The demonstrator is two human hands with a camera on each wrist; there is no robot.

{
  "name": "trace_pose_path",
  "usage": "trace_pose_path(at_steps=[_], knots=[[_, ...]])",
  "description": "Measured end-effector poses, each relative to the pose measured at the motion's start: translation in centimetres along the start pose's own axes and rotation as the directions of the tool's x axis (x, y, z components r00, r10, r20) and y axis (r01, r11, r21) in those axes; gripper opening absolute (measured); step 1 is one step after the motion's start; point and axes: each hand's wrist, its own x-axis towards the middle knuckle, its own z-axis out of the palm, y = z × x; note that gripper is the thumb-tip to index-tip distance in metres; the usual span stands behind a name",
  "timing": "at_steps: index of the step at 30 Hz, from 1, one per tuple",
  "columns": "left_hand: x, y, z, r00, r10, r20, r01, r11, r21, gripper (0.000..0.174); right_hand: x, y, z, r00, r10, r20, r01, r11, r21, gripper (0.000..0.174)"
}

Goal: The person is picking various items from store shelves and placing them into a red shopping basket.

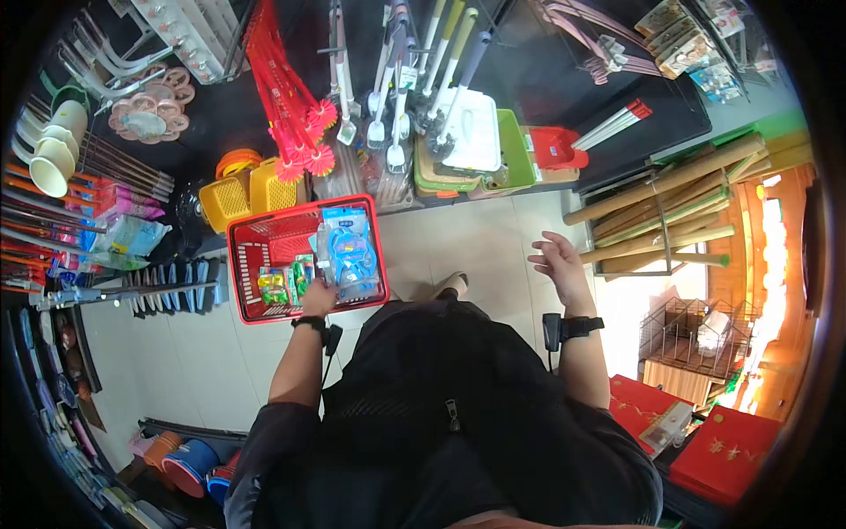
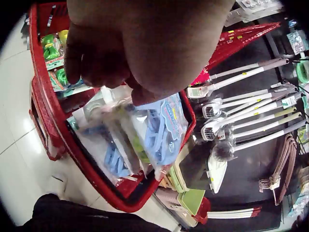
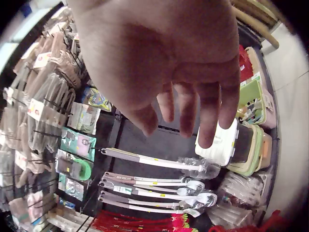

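My left hand [image 1: 319,298] reaches over the near side of a red shopping basket [image 1: 304,208], its fingers curled round the end of a clear plastic packet [image 1: 323,247]. In the left wrist view the clear packet [image 2: 120,130] lies over packaged light-blue plastic items [image 2: 166,137], and the back of the hand hides most of the grip. More blue packs [image 1: 352,251] fill the basket's right side; green and yellow packaged items [image 1: 280,286] lie on its left. My right hand [image 1: 560,263] is held in the air above the floor, palm showing, fingers loosely bent, holding nothing.
White-handled brushes [image 1: 397,115] and red dusters [image 1: 295,106] hang on the rack ahead. Yellow baskets [image 1: 225,203] and a green bin [image 1: 515,145] stand below it. Rolled poles [image 1: 661,212] lie at the right, red boxes [image 1: 723,450] at lower right, buckets [image 1: 187,465] at lower left.
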Motion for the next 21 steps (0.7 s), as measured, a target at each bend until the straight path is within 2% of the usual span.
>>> trace_pose_path(at_steps=[2, 8, 9, 11, 12, 15, 17, 21], knots=[[-0.5, -1.7, 0.9, 0.996, 0.001, 0.086, -0.002, 1.0, 0.022, 0.042, 0.2, 0.2, 0.0, 1.0, 0.004, -0.001, -0.004, 1.0, 0.015, 0.036], [-1.8, -4.3, 3.7, 0.981, 0.014, 0.192, -0.023, 0.999, 0.049, 0.04, -0.2, -0.2, 0.0, 1.0, -0.011, 0.005, 0.01, 1.0, 0.026, 0.035], [-1.5, -4.8, 4.2, 0.969, -0.047, 0.242, 0.033, 0.997, 0.063, 0.041, -0.1, 0.0, -0.1, 1.0, -0.01, 0.012, 0.009, 1.0, 0.02, 0.035], [-1.4, -5.0, 4.7, 0.964, -0.053, 0.261, 0.057, 0.998, -0.008, 0.042, 0.0, 0.2, -0.3, 1.0, -0.022, 0.022, 0.022, 1.0, 0.01, 0.034], [-1.4, -5.0, 5.0, 0.974, -0.046, 0.223, 0.059, 0.997, -0.051, 0.041, 0.2, 0.2, -0.3, 0.999, -0.019, 0.029, 0.018, 1.0, 0.016, 0.034], [-1.0, -4.9, 4.5, 0.972, -0.059, 0.229, 0.078, 0.994, -0.073, 0.039, 0.5, -0.1, 0.0, 0.999, -0.018, 0.038, 0.017, 1.0, 0.009, 0.033], [-1.8, -3.5, 2.6, 0.969, -0.053, 0.242, 0.066, 0.997, -0.046, 0.04, 1.1, 0.2, 0.1, 0.998, -0.019, 0.065, 0.019, 1.0, 0.007, 0.034], [-1.3, -4.2, 1.6, 0.978, -0.008, 0.209, 0.022, 0.998, -0.065, 0.039, 1.8, 0.5, 0.5, 0.993, -0.063, 0.104, 0.056, 0.996, 0.069, 0.034]])
